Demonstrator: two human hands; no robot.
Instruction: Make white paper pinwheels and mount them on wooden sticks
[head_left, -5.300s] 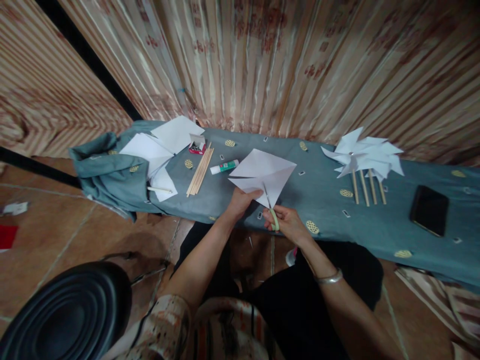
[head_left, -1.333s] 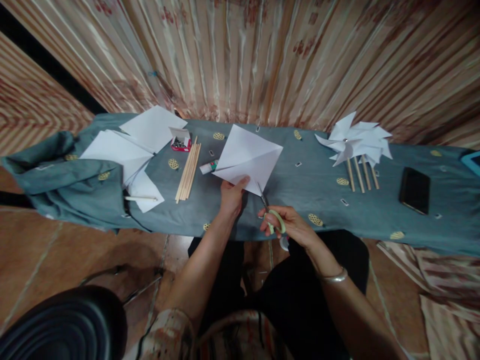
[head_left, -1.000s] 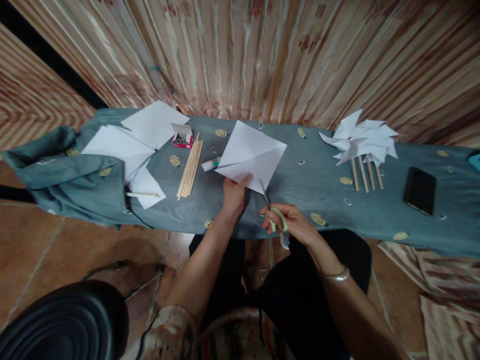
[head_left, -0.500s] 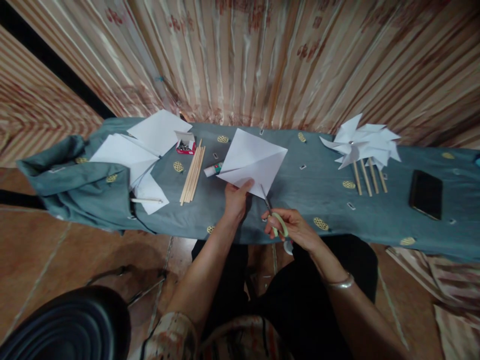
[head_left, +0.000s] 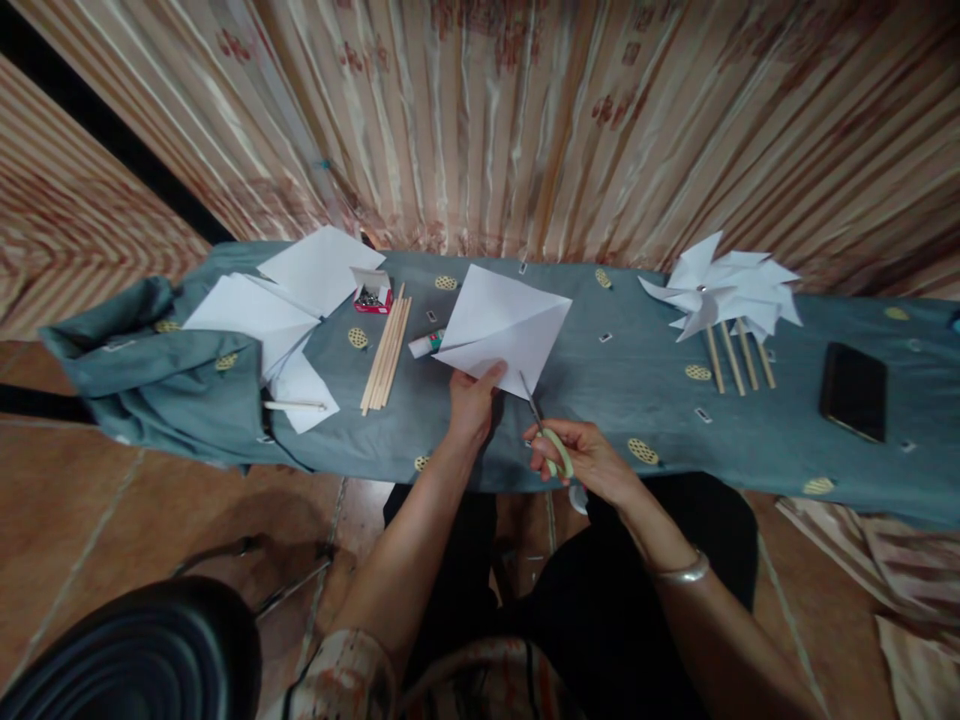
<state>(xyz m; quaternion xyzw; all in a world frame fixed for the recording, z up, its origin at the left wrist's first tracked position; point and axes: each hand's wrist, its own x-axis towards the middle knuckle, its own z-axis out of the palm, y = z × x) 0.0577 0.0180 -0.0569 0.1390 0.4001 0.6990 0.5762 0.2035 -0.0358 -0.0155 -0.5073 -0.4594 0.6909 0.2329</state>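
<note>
My left hand pinches the near edge of a white square of paper, its thumb on top and the fingers underneath. A diagonal line runs across the sheet from its left corner towards the right. My right hand is closed round the green handles of a pair of scissors. The blades point away from me and meet the sheet at its near corner, just right of my left thumb. Partly under the sheet's left corner lies a small white and green tube.
Left of the paper are wooden sticks, an open red box of small metal pieces and more white sheets. White paper pinwheels on sticks lie to the right, with a black phone beyond. A black stool stands lower left.
Almost nothing differs. The view has shifted very slightly, and both hands keep their hold on the paper and the scissors at the same corner.
</note>
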